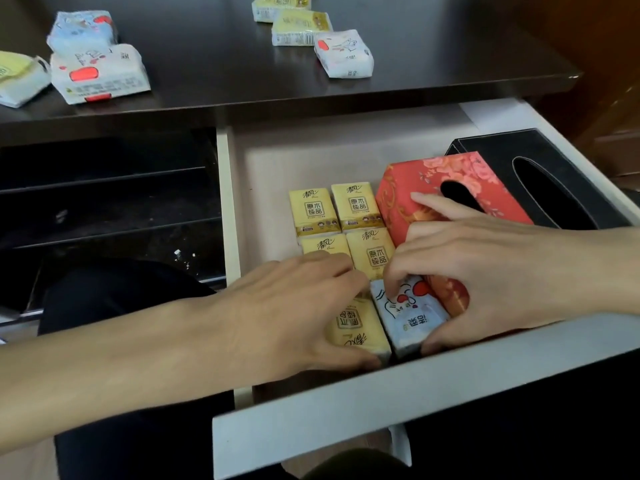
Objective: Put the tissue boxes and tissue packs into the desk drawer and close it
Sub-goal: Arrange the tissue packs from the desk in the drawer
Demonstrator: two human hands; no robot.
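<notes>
**Both hands seat packs at the drawer's front**

The drawer (346, 403) stands open. The left hand (294, 306) has its grip clamped on a yellow pack (356, 327); the right hand (485, 268) pinches a blue pack (408, 317) just beside it. Four yellow packs (341, 220) lie at 12 o'clock of these, touching the red box (415, 188), with the black box (554, 168) at its 2 o'clock. More packs (98, 72) wait on the surface (225, 46).

The drawer (239, 188) floor is left bare along its left wall and back edge; its right side is blocked by tissue boxes (450, 188) (red, black).
</notes>
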